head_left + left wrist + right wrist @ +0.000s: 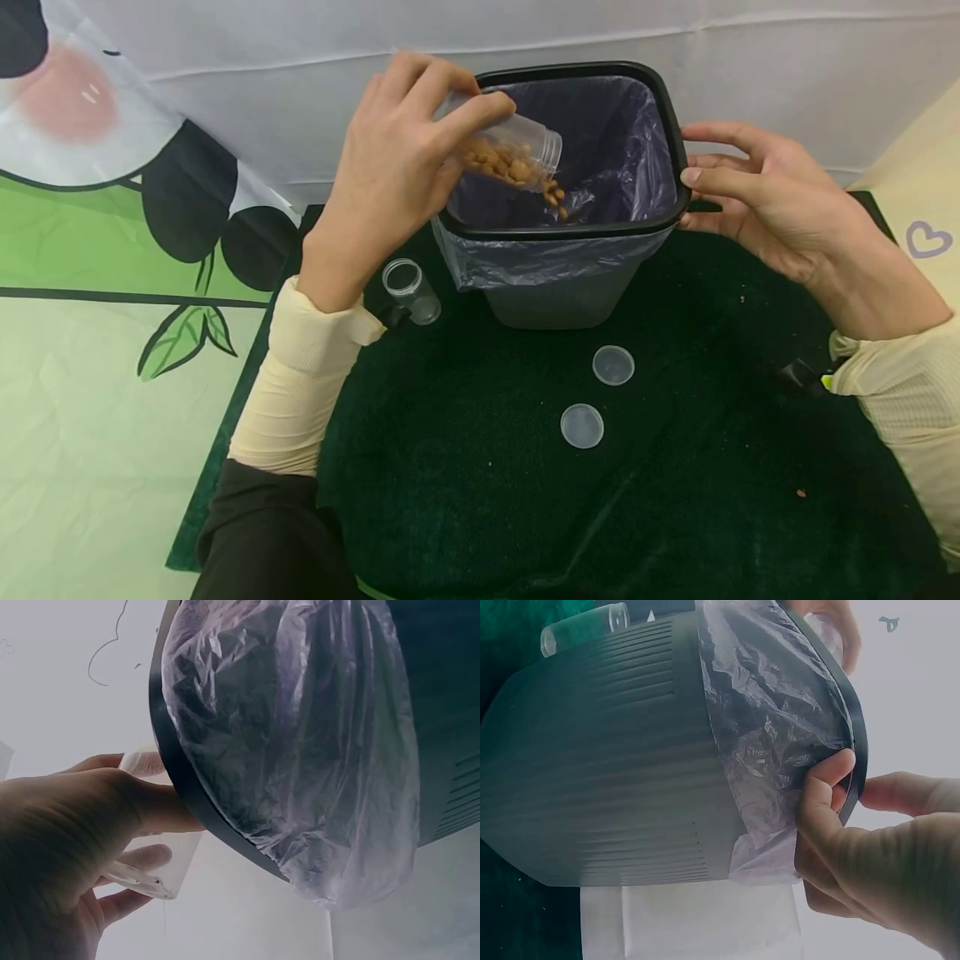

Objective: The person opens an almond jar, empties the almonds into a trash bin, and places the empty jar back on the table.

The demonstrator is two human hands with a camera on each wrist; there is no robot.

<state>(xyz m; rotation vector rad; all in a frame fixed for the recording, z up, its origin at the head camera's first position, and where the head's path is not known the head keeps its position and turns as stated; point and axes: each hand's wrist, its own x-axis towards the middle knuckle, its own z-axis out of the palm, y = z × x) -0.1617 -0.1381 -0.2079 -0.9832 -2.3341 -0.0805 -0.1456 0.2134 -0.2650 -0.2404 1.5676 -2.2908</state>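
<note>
My left hand (408, 150) grips a clear plastic jar (517, 146), tipped mouth-down to the right over the bin. Brown nut-like pieces (498, 160) lie along the jar's lower side, and a few spill from its mouth. Beneath it stands a grey trash bin (555, 300) with a black rim and a translucent bag (525, 262) folded over its edge. The right hand (765, 179) pinches the bin's right rim, thumb on top and fingers outside. In the left wrist view, fingers wrap the jar's base beside the rim (176, 742).
An uncapped clear jar (411, 292) stands on the dark green cloth (450, 467), left of the bin. Two round clear lids (613, 365) lie in front of the bin. Small crumbs dot the cloth at right. A white printed curtain (315, 33) hangs close behind.
</note>
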